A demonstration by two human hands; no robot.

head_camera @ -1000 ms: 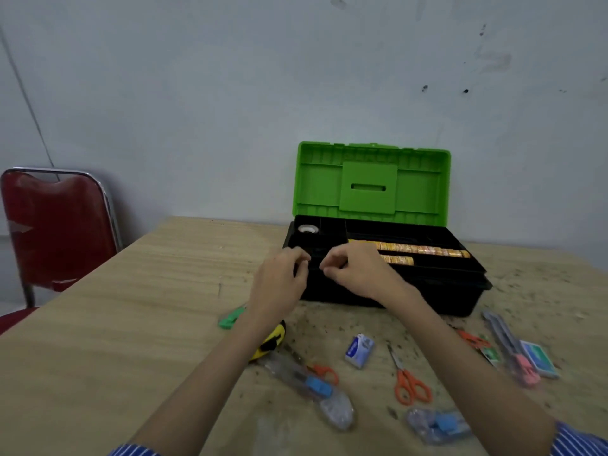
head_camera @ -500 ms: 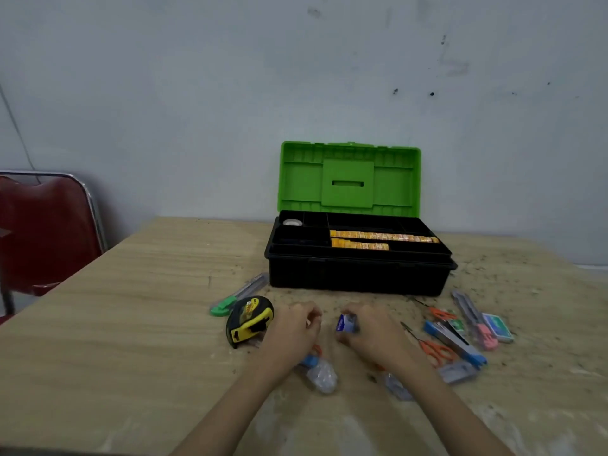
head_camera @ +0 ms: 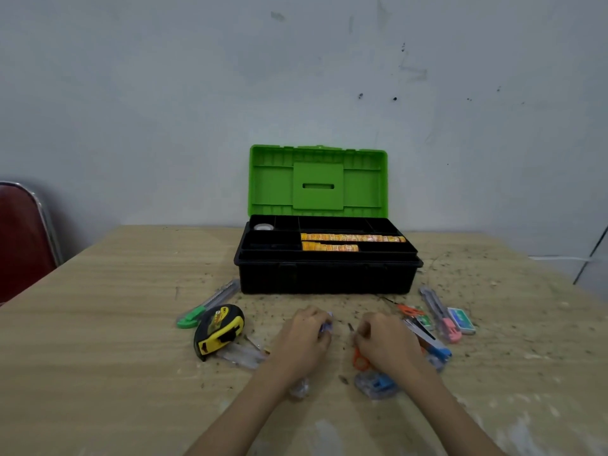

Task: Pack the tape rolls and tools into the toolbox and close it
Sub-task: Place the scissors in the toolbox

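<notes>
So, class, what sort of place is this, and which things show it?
Probably a plain workroom or makeshift craft space: a scuffed wooden table against a bare, marked grey wall, an open black toolbox with a green lid, and a red metal-framed chair.

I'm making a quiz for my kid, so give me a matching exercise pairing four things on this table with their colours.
Things:
1. toolbox lid
2. tape measure
3. scissors handle
4. chair

Colours:
a. red
b. orange
c. green
d. yellow and black

Pairs: 1-c, 2-d, 3-b, 4-a
</notes>
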